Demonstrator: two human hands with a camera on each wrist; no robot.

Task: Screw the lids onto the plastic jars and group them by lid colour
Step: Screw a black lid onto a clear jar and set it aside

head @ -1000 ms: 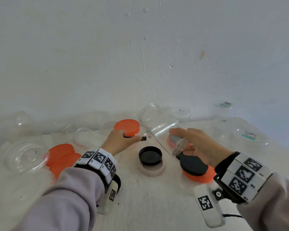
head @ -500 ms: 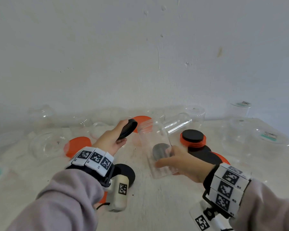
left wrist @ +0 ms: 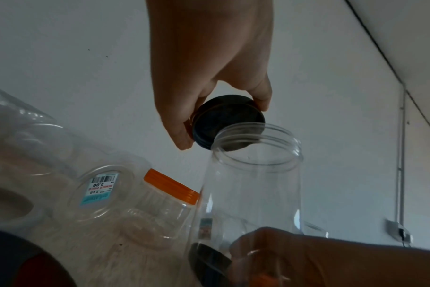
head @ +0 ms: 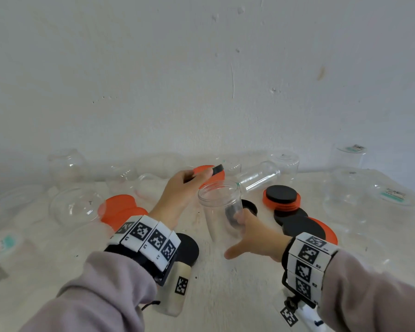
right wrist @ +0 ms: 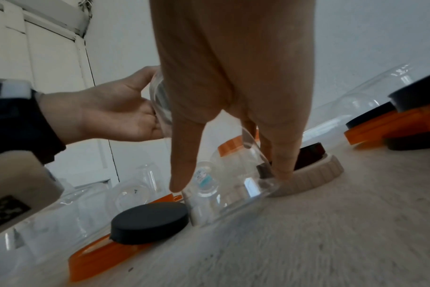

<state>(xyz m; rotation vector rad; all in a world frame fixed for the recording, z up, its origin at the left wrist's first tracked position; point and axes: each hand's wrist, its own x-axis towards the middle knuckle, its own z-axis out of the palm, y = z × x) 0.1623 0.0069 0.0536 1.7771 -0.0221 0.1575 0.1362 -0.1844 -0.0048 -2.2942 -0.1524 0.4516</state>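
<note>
The left hand (head: 177, 192) pinches a small black lid (left wrist: 227, 120) by its rim, tilted just over the mouth of an upright clear jar (head: 222, 212) mid-tabletop. The right hand (head: 254, 232) wraps the jar's lower body, little finger extended. Only the left wrist view shows the lid's threaded underside.

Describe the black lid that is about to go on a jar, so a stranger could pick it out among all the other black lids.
Start at the middle of the white table, where the right hand steadies an upright clear jar with an open mouth. Just above that mouth, the left hand pinches a small black lid by its rim. It is the only black lid held in the air; the others lie on the table or on orange lids.
</note>
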